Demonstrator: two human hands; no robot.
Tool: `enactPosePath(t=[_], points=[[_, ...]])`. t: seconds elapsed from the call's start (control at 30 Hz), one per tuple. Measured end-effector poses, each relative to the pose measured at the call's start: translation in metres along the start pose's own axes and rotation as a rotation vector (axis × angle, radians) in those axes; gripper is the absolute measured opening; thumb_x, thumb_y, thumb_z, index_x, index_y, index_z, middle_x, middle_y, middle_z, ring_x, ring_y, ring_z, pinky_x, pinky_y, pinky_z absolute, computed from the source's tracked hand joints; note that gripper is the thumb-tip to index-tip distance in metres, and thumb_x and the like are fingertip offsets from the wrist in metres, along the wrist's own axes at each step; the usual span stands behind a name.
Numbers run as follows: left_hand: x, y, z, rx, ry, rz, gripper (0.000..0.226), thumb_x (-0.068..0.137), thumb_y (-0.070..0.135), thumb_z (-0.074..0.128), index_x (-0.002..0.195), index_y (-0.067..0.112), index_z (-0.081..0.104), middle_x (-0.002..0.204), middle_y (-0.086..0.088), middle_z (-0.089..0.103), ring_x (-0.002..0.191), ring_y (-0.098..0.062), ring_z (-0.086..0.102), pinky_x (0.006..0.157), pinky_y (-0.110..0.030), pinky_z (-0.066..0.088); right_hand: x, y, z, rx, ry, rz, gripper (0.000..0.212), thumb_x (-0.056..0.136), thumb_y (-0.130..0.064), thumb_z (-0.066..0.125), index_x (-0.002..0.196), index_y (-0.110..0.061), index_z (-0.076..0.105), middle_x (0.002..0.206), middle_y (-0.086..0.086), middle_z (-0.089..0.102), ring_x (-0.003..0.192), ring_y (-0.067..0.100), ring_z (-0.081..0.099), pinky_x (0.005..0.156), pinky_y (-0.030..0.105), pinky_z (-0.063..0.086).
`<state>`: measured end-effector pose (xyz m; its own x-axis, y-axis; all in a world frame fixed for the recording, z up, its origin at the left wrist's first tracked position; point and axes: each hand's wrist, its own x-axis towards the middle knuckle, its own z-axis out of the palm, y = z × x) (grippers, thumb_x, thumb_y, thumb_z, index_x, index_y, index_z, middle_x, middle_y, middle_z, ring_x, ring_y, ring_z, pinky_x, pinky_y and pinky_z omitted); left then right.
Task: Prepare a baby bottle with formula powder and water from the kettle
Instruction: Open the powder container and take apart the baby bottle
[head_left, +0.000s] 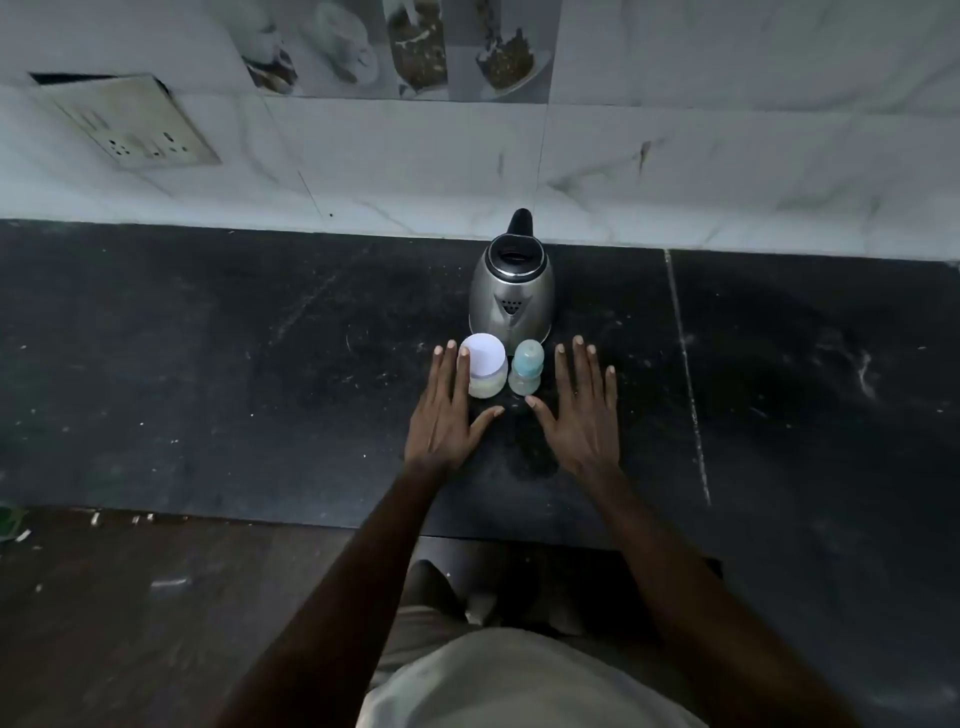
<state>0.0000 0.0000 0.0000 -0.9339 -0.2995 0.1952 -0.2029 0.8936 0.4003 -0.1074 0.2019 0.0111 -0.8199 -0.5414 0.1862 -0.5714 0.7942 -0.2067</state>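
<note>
Clear plastic baby bottle (525, 371), frame centre: probably light, tippy; grip its body. Left hand (451, 415), right hand (584, 415) flat, empty.

**Dim, soft light over a dark table**

The scene is dim and muted, with a cool grey cast. The pale marble-tiled wall (675, 156) at twelve o'clock is the brightest area; the black stone table (208, 364) swallows most light. A faint sheen runs down the rounded steel kettle (511, 296). Shadows are soft, with a vague dark patch between the two hands. Wide-angle bending curves the wall edge and the tilted socket plate (135, 124) at ten o'clock. Detail is soft and slightly smeared, worst at the corners.
</note>
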Motion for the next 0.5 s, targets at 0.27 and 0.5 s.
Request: enactPosePath(t=[0.27, 0.5], points=[[0.032, 0.011, -0.008, -0.054, -0.173, -0.134, 0.089, 0.103, 0.065, 0.034, 0.17, 0.009, 0.019, 0.176, -0.017, 0.022, 0.164, -0.033, 0.022, 0.12, -0.049, 0.044, 0.001, 0.008, 0.006, 0.069, -0.011, 0.023, 0.085, 0.104, -0.063, 0.044, 0.167, -0.011, 0.018, 0.175, 0.013, 0.014, 0.161, 0.029, 0.015, 0.129, 0.054, 0.016], [0.049, 0.008, -0.007, -0.05, -0.275, -0.218, 0.079, 0.103, 0.051, 0.055, 0.164, 0.007, 0.033, 0.169, -0.016, 0.036, 0.154, -0.035, 0.04, 0.111, -0.055, 0.053, -0.004, -0.002, 0.022, 0.125, 0.031, 0.084, 0.078, 0.1, -0.058, 0.06, 0.155, -0.006, 0.041, 0.159, 0.017, 0.04, 0.142, 0.034, 0.045, 0.108, 0.048, 0.042]])
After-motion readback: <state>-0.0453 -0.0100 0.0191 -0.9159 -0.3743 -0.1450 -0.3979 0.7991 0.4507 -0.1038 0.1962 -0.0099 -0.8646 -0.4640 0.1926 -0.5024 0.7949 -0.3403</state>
